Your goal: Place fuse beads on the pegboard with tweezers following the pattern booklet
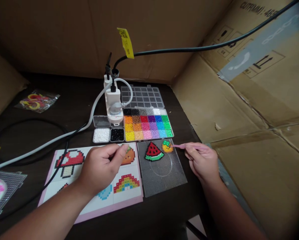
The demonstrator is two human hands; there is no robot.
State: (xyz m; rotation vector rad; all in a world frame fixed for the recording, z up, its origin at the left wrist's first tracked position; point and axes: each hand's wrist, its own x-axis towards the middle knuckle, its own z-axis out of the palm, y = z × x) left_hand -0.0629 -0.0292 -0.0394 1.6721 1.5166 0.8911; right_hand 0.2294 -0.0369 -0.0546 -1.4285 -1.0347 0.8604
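My right hand (201, 161) pinches pink tweezers (189, 146). Their tips reach the edge of a small orange bead fruit (167, 146) with a green top, on a clear pegboard (161, 176). Left of that fruit, on the same board, lies a red and green bead watermelon slice (153, 151) with a black outline. My left hand (99, 166) is closed over the pattern sheet (128, 205), thumb against the fingers, beside a printed orange fruit (129, 156). What its fingertips hold, if anything, is hidden.
A sorted bead box (148, 125) stands behind the pegboard, its lid open. Beside it are small boxes of white beads (101, 135) and black beads (117, 134). A white power strip (114, 100) with cables, a plastic bag (37, 100) and cardboard walls (149, 40) surround the work.
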